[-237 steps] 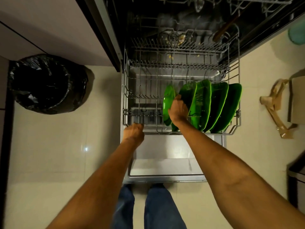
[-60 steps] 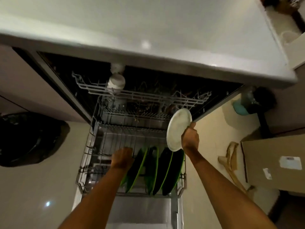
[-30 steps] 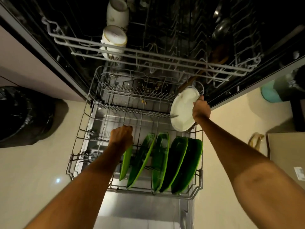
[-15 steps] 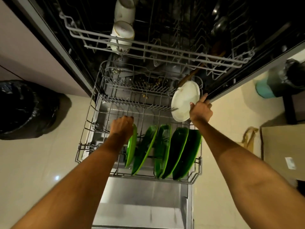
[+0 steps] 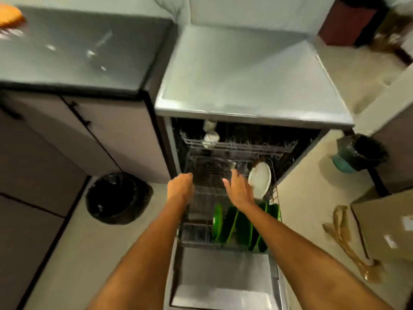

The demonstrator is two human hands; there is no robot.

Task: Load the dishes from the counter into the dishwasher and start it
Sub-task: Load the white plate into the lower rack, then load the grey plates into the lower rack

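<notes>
over the pulled-out lower rack, both hands hang free. left hand is loosely curled, gripping nothing. right hand has fingers spread and relaxed, just beside the white plate but i can't tell if it's touching; nothing pinched.

white plate stands tilted on edge at the back right of the lower rack. green plates stand in a row at the front right, behind my right forearm. left half of the rack looks free, though motion blur hides the tines. a cup or two sits in the upper rack, blurred.

my read: plate placement done, next is another trip to the surface. view is smeared there; i see pale specks and something orange at the far left edge, can't say what dishes are left. top of the dishwasher shows nothing on it.

to do this well:
- check the white plate is seated between tines, not leaning on the rack wall, or it will rattle or tip when the rack slides in.
- lift hands straight up, clear of the upper rack's front rail.
- put the next items in the open left side, same lean as the green plates.
- mind the open door at my shins when turning.
</notes>
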